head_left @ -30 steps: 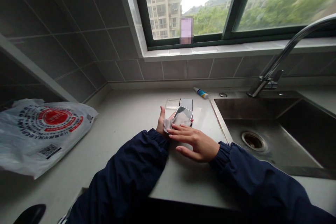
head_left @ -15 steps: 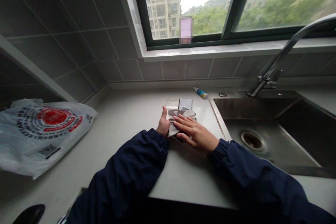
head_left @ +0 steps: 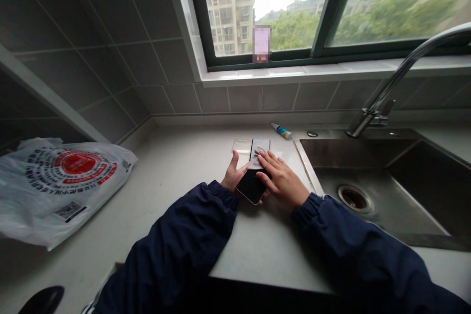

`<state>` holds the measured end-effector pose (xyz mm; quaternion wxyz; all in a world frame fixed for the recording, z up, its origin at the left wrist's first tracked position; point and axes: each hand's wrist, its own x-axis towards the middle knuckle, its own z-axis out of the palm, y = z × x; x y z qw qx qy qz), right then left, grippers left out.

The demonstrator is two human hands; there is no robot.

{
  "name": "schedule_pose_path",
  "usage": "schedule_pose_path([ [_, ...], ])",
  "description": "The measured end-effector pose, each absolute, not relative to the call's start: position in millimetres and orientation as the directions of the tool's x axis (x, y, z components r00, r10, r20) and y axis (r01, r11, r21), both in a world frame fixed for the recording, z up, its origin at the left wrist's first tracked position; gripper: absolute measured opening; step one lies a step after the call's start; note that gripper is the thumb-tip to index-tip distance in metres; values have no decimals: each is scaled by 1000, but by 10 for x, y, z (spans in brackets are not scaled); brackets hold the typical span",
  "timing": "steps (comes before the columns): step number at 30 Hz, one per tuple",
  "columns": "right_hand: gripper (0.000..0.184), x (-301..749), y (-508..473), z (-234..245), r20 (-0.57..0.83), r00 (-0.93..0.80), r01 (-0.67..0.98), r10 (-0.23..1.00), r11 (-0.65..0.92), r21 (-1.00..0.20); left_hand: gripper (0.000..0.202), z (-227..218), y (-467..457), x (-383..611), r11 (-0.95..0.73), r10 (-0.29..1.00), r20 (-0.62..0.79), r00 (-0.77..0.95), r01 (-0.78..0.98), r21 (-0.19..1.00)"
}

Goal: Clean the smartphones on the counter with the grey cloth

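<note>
A smartphone point(head_left: 251, 187) with a dark screen rests tilted in my left hand point(head_left: 232, 174), the thumb at its left side and fingertips showing under its lower right edge. My right hand point(head_left: 282, 180) lies over the phone's upper part, its fingers together and pressing a grey cloth point(head_left: 254, 162) against the screen. Most of the cloth is hidden under those fingers. Just behind the hands, a flat rectangular thing point(head_left: 262, 143) with a pale face and dark edge lies on the counter. Beside it on the left is a clear, thin-rimmed phone case point(head_left: 241, 145).
The white counter point(head_left: 184, 167) runs under a window. On the right is a steel sink point(head_left: 386, 206) with a tall faucet point(head_left: 368, 113). A small tube point(head_left: 281, 131) lies near the sink's back corner. At the left sits a printed plastic bag point(head_left: 73, 181).
My right hand has slid the cloth up toward the phone's far end, baring the lower screen. My left hand still supports the phone, which is now tilted more into view.
</note>
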<state>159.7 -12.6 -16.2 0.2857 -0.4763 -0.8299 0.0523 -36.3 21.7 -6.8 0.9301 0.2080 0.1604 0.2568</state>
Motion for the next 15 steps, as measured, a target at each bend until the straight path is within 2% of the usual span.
schedule_pose_path([
  [10, 47, 1583, -173, -133, 526, -415, 717, 742, 623, -313, 100, -18, 209, -369, 763, 570, -204, 796, -420, 492],
  [15, 38, 1555, -206, -124, 583, -497, 638, 643, 726, -257, 99, -119, 248, -348, 728, 615, -151, 774, -484, 485],
])
